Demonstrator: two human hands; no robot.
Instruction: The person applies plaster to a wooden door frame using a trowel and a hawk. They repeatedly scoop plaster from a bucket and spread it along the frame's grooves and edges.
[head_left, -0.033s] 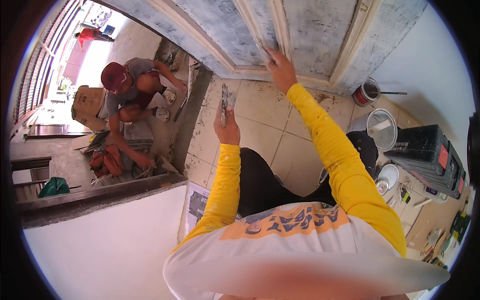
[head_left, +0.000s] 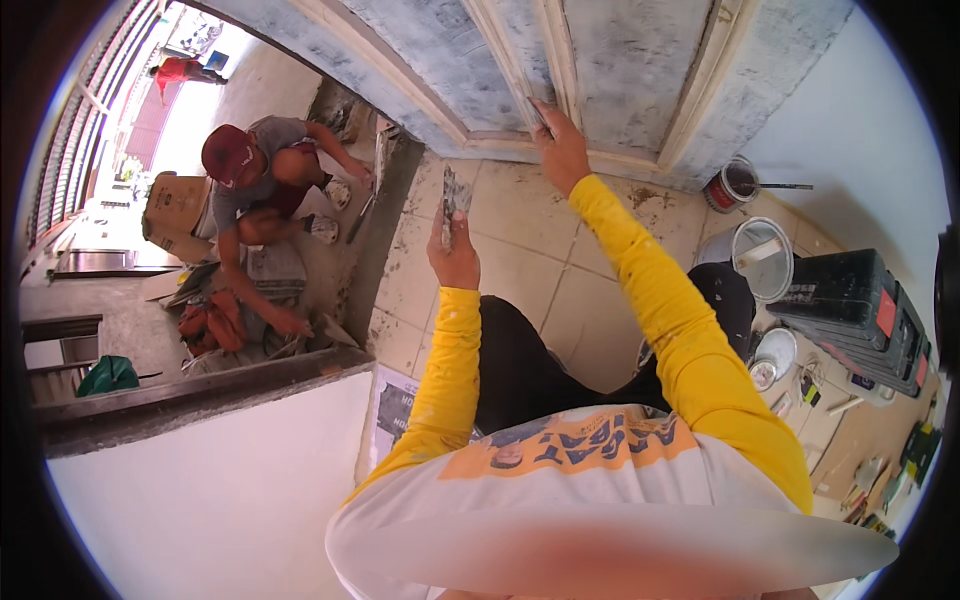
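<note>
My left hand (head_left: 455,258) is closed round a putty knife (head_left: 453,195), its wide blade pointing up and smeared with grey-white filler. My right hand (head_left: 562,152) reaches further forward and grips a narrow scraper (head_left: 537,112), seen almost edge-on, its handle hidden in my fingers. That scraper lies against the moulding near the bottom of a panelled door (head_left: 620,90). Patchy grey and white filler covers the door's panels, and its mouldings are cream.
A co-worker (head_left: 265,180) squats beyond the threshold at left, near a cardboard box (head_left: 176,205). At right stand a red paint can (head_left: 733,184), a white bucket (head_left: 715,245) and a black toolbox (head_left: 840,295). Filler crumbs dot the tiled floor (head_left: 510,275).
My right hand has shifted slightly back toward me and a little left along the moulding. The left hand and its putty knife stay in place.
</note>
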